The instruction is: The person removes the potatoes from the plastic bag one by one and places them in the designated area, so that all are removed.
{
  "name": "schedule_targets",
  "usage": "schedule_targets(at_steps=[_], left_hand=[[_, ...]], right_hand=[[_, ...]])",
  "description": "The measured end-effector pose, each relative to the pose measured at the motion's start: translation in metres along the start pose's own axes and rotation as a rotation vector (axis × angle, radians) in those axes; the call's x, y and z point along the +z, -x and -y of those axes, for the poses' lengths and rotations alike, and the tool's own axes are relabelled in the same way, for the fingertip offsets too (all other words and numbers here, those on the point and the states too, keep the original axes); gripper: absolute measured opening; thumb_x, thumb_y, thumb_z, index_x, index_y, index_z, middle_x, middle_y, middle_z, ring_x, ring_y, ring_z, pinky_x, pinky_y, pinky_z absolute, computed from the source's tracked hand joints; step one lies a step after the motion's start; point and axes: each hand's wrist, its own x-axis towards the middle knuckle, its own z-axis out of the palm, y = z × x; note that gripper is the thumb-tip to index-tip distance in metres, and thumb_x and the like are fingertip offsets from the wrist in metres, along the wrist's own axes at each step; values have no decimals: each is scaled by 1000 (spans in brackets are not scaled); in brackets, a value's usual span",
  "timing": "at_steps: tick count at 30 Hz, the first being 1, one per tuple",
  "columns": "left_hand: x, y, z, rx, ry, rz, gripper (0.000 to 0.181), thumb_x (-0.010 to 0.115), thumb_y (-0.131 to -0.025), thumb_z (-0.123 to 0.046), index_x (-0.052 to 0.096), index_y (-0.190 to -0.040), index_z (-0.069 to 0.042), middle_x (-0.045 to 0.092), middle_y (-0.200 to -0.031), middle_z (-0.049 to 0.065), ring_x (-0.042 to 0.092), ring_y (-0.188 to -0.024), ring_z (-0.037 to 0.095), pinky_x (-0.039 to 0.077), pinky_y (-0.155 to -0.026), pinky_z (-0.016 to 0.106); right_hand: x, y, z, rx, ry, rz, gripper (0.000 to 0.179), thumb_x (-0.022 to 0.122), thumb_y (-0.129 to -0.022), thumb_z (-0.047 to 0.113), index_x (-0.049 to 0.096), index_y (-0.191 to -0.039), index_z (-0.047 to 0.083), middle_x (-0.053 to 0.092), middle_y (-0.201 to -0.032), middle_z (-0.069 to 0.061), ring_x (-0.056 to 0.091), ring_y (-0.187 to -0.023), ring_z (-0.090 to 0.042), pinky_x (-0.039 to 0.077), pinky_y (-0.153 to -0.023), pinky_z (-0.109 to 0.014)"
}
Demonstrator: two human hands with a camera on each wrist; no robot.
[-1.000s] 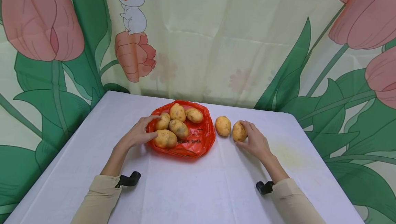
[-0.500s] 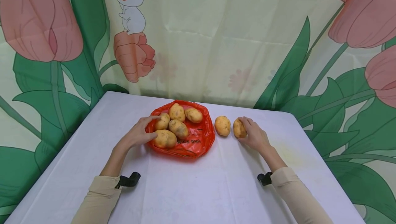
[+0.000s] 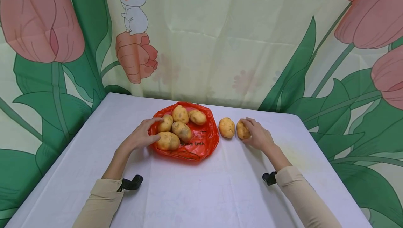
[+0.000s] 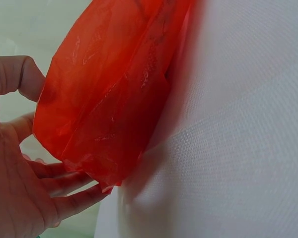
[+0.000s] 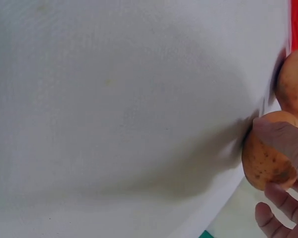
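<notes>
At nine o'clock of bag [image 3: 209, 137], left hand [image 3: 140, 135] touching side, fingers spreading loosely; at three o'clock, past inner potato [image 3: 226, 128], right hand [image 3: 259, 135] curling round, gripping outer potato [image 3: 241, 130].

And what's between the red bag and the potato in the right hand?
Another potato sits between the red bag and the held potato; the head view shows it.

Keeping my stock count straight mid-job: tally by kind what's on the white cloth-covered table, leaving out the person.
Red thin plastic bag: 1
Yellow-brown rounded potatoes: 7 (5 in the bag, 2 beside it)
Total: 8
</notes>
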Motion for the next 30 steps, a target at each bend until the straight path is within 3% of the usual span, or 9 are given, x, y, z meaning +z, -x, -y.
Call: schedule_targets(at_steps=[10, 23, 30], left_hand=[[-1, 1, -1, -1, -2, 1, 68, 62, -89, -18, 42, -153, -14, 34, -151, 29, 34, -139, 47, 29, -112, 73], [-1, 0, 1, 0, -2, 2, 68, 63, -89, -19, 42, -153, -14, 33, -152, 29, 32, -141, 47, 28, -112, 73], [0, 0, 1, 19, 3, -9, 67, 62, -88, -18, 43, -152, -12, 34, -152, 29, 32, -142, 46, 28, -113, 73]], right_hand=[[-6, -1, 6, -24, 62, 14, 79, 84, -81, 14, 47, -150, 10, 43, -151, -23, 49, -130, -45, 54, -85, -66], [-9, -2, 10, 18, 24, 30, 85, 86, -80, 15, 44, -154, 13, 36, -159, -20, 44, -137, -44, 51, -91, -68], [-10, 0, 16, 3, 12, 8, 82, 85, -82, 19, 45, -153, 13, 38, -158, -20, 44, -137, -44, 51, -89, -69]])
